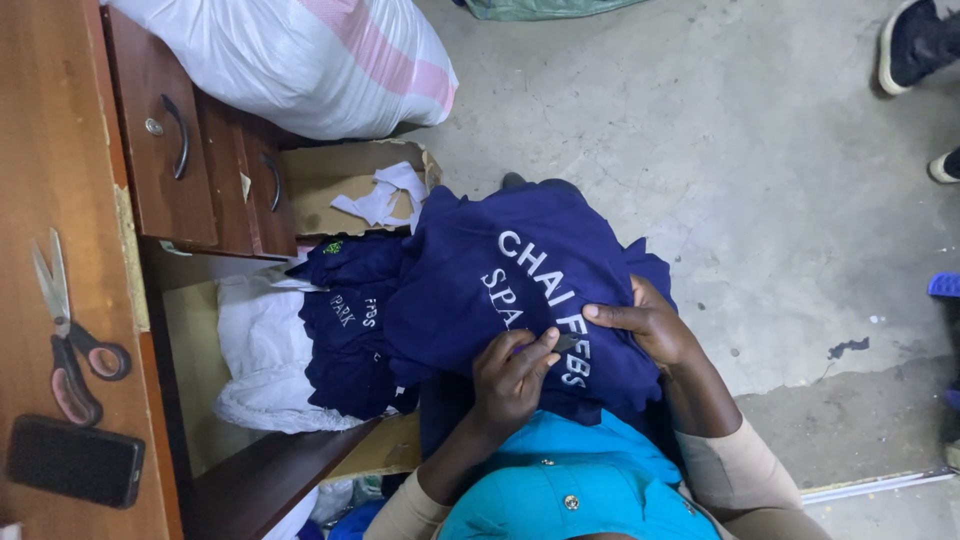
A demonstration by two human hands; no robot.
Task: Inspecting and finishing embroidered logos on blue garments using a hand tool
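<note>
A navy blue garment (500, 290) with white lettering lies spread over my lap. My left hand (510, 380) rests on it, fingers pinched around a small dark tool (562, 344) that touches the lettering. My right hand (645, 322) grips the fabric just right of the lettering, thumb pressed flat and holding the cloth taut. More navy garments (350, 320) with white print are piled to the left of my lap on white cloth (260, 350).
A wooden desk (60, 150) on the left carries scissors (70, 340) and a dark phone (75, 460); its drawers (170, 150) face me. Behind stand a cardboard box (330, 185) of white scraps and a large white-and-pink sack (310, 60). Another person's shoes (915, 45) rest on the concrete floor.
</note>
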